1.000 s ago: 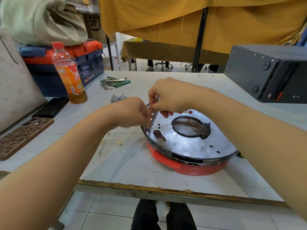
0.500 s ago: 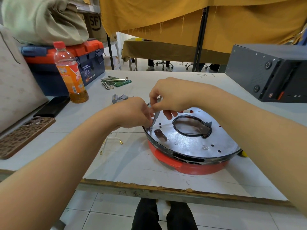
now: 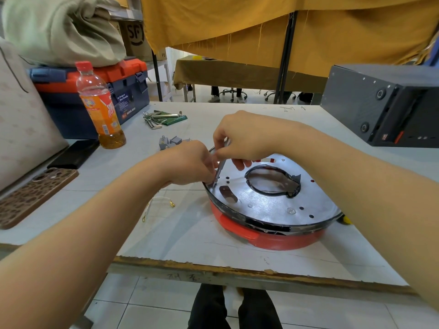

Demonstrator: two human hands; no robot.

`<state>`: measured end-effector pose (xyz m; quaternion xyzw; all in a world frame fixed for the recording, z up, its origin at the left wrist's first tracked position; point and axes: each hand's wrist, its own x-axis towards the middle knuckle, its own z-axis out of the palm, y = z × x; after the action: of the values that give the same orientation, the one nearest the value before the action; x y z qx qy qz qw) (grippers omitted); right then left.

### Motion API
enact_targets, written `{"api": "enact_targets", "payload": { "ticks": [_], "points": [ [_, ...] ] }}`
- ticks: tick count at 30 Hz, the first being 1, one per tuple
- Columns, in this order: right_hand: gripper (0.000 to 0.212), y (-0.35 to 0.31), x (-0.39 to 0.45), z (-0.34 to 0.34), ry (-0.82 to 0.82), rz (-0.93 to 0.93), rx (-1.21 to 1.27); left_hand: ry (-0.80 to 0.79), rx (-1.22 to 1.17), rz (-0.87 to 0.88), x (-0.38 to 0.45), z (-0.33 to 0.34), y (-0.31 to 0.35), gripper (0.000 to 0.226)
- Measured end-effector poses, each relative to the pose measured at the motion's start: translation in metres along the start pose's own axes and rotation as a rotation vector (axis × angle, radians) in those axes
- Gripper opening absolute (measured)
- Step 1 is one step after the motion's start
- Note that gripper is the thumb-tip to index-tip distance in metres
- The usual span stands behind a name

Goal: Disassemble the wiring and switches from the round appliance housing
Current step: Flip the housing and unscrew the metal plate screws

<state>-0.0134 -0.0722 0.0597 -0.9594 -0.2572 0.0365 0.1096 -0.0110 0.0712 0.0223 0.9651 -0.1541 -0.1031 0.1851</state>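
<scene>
White desk (image 3: 190,233) carries the round housing (image 3: 273,210). Right hand (image 3: 244,136) pinches a screwdriver (image 3: 219,169), shaft steep, tip down at the plate's left rim; left hand (image 3: 190,162) curls around its lower shaft.

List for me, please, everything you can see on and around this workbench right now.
round housing: 1, red base, silver plate, table centre-right
screwdriver: 1, silver, tip at the plate's left rim
loose wire: 1, white, left of housing
grey parts: several, behind hands
hex keys: 1 set, green holder
bottle: 1, orange drink
toolbox: 1, blue and orange
phones: 2, brown and black
black box: 1, far right
left hand: steadies shaft
right hand: fingers grip screwdriver
</scene>
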Motion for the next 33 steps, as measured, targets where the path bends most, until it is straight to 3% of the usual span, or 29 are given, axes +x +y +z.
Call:
{"api": "enact_targets", "payload": {
  "ticks": [5,16,23,25,29,33],
  "points": [
    [0.006,0.0,-0.002,-0.003,-0.035,-0.026,-0.01,-0.004,-0.03,0.028,0.001,0.0,-0.001,0.01],
    [0.002,0.004,-0.007,-0.006,-0.012,-0.021,0.072,0.025,-0.032,0.047,0.006,0.004,-0.005,0.007],
    [0.008,0.02,-0.021,-0.001,0.159,0.013,0.17,0.147,-0.132,0.053,0.006,0.01,-0.012,0.004],
    [0.011,0.024,-0.024,0.002,0.218,0.019,0.196,0.182,-0.131,0.071,0.007,0.014,-0.012,0.01],
    [0.013,0.033,-0.031,0.008,0.3,0.016,0.338,0.298,-0.163,0.032,0.008,0.022,-0.014,0.045],
    [0.007,0.041,-0.034,0.015,0.366,0.01,0.506,0.224,-0.348,-0.115,0.009,0.024,-0.016,0.051]
  ]
}}
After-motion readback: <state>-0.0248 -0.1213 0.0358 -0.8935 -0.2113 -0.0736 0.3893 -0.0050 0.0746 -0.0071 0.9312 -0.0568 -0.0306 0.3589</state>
